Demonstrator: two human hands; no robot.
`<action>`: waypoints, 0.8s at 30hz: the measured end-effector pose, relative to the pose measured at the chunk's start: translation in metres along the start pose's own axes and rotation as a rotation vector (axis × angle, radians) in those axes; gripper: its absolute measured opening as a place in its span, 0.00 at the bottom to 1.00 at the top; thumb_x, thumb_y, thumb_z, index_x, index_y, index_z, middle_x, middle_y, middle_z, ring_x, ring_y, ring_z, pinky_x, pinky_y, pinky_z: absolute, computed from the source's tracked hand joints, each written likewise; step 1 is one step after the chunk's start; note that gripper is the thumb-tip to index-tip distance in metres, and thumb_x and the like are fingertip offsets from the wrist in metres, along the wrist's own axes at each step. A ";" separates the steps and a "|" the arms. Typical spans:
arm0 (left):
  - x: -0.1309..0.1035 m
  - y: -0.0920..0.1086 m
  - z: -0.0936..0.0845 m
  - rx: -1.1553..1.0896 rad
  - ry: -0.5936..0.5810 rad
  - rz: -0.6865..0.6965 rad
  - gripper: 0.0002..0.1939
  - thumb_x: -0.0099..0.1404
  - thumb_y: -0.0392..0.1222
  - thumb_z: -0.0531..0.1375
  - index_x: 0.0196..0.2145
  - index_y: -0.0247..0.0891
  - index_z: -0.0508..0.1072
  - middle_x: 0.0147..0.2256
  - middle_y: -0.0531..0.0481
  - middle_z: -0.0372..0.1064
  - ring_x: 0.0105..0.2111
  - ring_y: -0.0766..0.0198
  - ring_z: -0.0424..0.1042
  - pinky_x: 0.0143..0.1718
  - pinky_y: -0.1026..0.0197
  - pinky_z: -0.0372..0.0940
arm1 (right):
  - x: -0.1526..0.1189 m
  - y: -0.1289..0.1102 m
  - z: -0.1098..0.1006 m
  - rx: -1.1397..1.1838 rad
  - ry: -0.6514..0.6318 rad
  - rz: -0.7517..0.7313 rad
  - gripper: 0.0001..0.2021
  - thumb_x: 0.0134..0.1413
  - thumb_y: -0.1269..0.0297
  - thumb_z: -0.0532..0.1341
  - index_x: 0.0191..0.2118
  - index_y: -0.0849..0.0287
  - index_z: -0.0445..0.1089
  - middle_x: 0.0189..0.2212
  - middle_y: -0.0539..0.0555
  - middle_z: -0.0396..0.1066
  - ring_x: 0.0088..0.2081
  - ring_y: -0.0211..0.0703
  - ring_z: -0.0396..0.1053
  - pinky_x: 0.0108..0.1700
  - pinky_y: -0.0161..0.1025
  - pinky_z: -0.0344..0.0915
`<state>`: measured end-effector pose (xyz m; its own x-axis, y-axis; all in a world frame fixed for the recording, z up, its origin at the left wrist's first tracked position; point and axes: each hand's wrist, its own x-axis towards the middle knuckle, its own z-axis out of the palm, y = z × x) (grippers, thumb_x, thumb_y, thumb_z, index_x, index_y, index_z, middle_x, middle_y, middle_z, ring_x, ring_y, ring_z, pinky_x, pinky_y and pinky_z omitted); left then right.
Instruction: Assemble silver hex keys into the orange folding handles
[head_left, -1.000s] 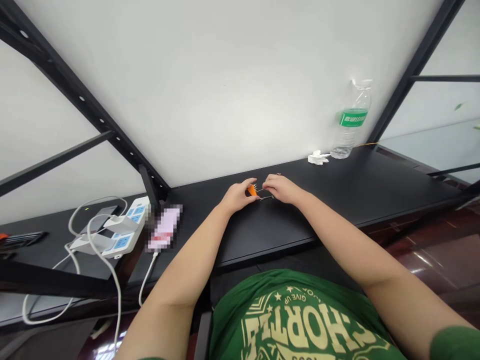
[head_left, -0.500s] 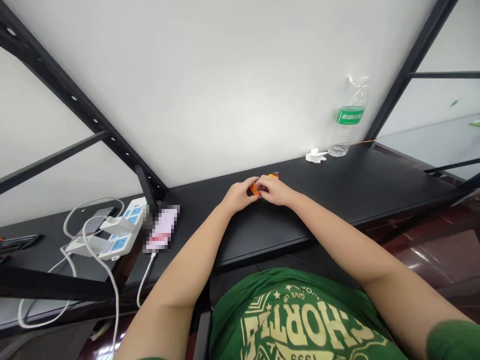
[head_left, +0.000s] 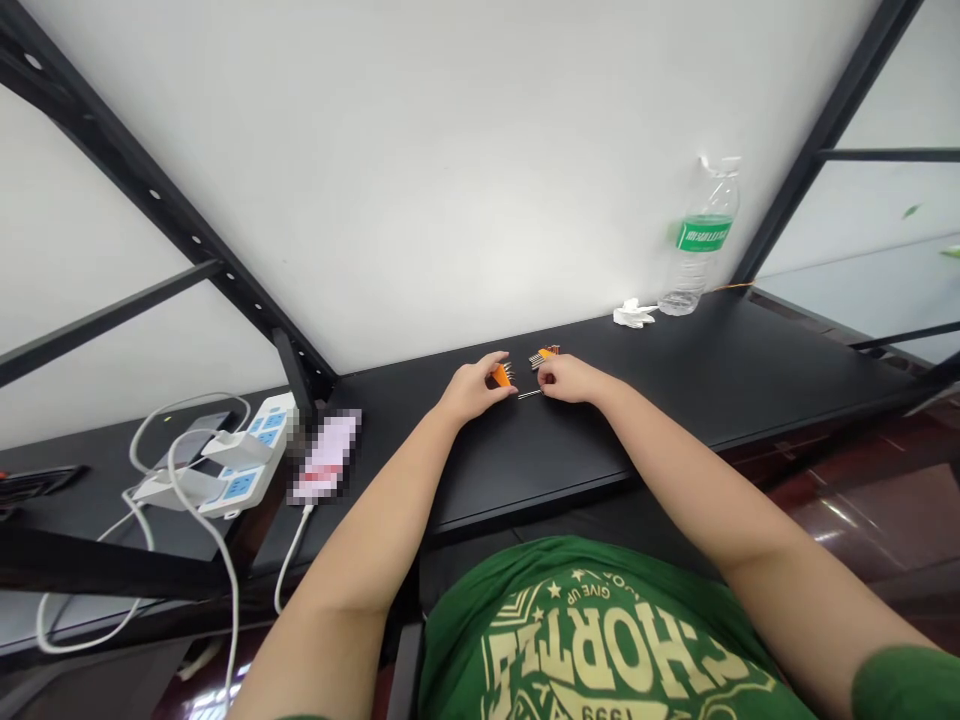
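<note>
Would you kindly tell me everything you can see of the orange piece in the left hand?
The orange piece is small, bright and plastic-looking, with several slim, silvery, metal-looking rods projecting from the side that faces the right hand. The left hand holds it between thumb and fingers, partly covering it, over the black table. The right hand is apart from it. Its full outline, and whether it touches the table, cannot be told.
</note>
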<state>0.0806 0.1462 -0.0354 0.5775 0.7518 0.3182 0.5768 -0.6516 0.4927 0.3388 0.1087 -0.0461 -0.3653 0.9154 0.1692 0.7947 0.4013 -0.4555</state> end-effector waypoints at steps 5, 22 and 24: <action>0.001 -0.001 0.001 -0.003 -0.006 -0.002 0.36 0.60 0.53 0.69 0.64 0.46 0.67 0.46 0.50 0.79 0.42 0.60 0.77 0.51 0.57 0.70 | 0.002 -0.003 0.000 -0.031 -0.009 0.071 0.06 0.49 0.72 0.67 0.26 0.56 0.71 0.28 0.53 0.73 0.30 0.43 0.69 0.32 0.38 0.61; 0.000 0.001 0.000 0.018 -0.009 0.025 0.36 0.61 0.53 0.69 0.64 0.46 0.66 0.45 0.51 0.79 0.41 0.61 0.77 0.49 0.58 0.70 | -0.001 -0.021 -0.004 0.046 0.136 -0.115 0.05 0.56 0.73 0.60 0.36 0.58 0.73 0.33 0.51 0.73 0.34 0.39 0.68 0.40 0.35 0.61; 0.000 0.001 0.001 0.017 -0.001 0.030 0.36 0.61 0.52 0.69 0.64 0.45 0.66 0.45 0.51 0.79 0.41 0.61 0.77 0.50 0.58 0.69 | -0.001 -0.024 -0.003 0.054 0.151 -0.170 0.06 0.57 0.75 0.60 0.36 0.58 0.74 0.34 0.52 0.73 0.36 0.40 0.68 0.42 0.36 0.62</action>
<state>0.0812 0.1458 -0.0355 0.5955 0.7317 0.3317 0.5689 -0.6756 0.4689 0.3220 0.0985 -0.0327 -0.4120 0.8305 0.3749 0.6990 0.5520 -0.4547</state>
